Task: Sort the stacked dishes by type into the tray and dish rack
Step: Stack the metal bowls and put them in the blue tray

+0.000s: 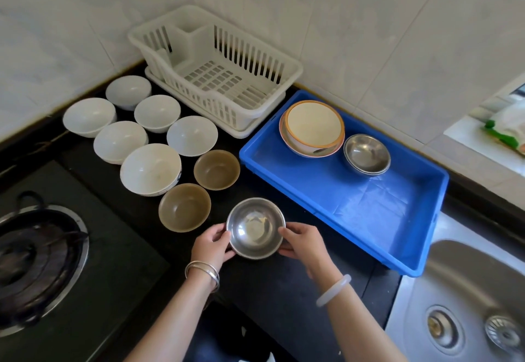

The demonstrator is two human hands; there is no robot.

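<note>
Left hand (211,244) and right hand (302,241) each grip the steel bowl (255,228) at its rim, fingers curled on opposite sides. It sits at the front of the table (284,290), near the blue tray (369,205). Judged light, rigid and unlikely to break, but smooth and slippery; the rolled rim is the soundest hold.

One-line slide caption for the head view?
A steel bowl held by the left hand and right hand, beside the blue tray with stacked steel bowls.
</note>
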